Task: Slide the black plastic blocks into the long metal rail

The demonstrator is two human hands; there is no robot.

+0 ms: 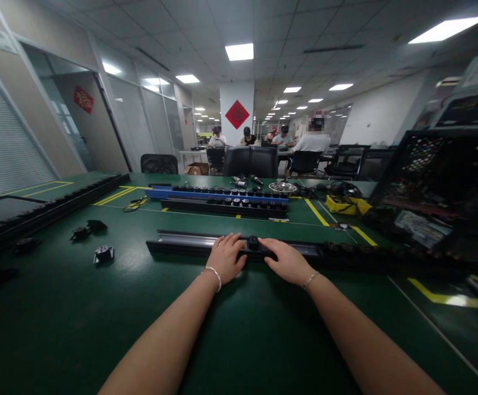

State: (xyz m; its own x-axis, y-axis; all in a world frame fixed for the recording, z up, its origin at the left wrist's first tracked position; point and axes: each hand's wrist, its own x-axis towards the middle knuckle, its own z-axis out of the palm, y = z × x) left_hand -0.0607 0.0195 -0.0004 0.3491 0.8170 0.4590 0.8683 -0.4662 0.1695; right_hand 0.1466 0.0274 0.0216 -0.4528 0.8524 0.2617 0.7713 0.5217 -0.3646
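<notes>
Big office w/ ceiling lights (239,51); green table (99,318) w/ yellow lines. Long black rail (181,244) lies across the table, small black part (253,242) on it; left hand (224,257) & right hand (287,260) rest flat on the rail, both sides of the part, fingers released, grasping nothing.

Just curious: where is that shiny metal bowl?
The shiny metal bowl sits far across the green table, centre-right in the head view, right of the blue rail.
</notes>
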